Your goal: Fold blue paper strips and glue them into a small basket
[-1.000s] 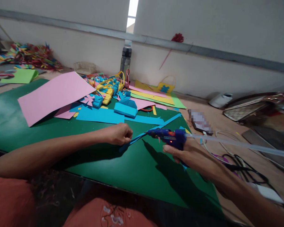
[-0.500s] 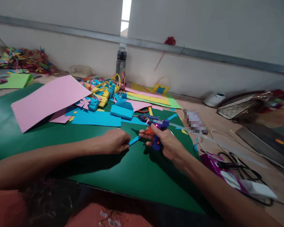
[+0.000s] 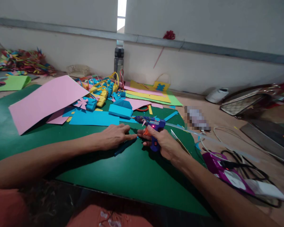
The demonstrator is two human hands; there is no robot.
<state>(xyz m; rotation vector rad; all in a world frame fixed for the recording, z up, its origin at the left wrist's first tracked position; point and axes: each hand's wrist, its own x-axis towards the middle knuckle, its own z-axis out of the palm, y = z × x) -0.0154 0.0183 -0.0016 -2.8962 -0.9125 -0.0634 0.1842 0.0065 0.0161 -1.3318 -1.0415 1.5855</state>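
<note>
My right hand point(image 3: 164, 140) is wrapped round a blue hot glue gun point(image 3: 156, 132) with an orange trigger and a small red light. Its nozzle points left, close to a folded blue paper piece point(image 3: 120, 109). A clear glue stick point(image 3: 194, 130) trails from its back. My left hand point(image 3: 115, 136) lies low over the green table, its index finger stretched right towards the gun. Beneath that finger runs a narrow blue paper strip point(image 3: 123, 148), partly in shadow; the finger appears to touch its right end. A flat blue sheet point(image 3: 94, 118) lies just beyond this hand.
A large pink sheet point(image 3: 48, 104) rises at the left. Small paper baskets point(image 3: 101, 91) crowd the back, beside stacked coloured sheets point(image 3: 151, 93). A cutter-like blade point(image 3: 177, 138) lies by my right wrist. Cables and a purple power strip point(image 3: 227, 173) lie on the right.
My left hand has gone from a closed fist by the strip to a stretched index finger further right. The strip now shows below it. The glue gun has shifted only slightly left.
</note>
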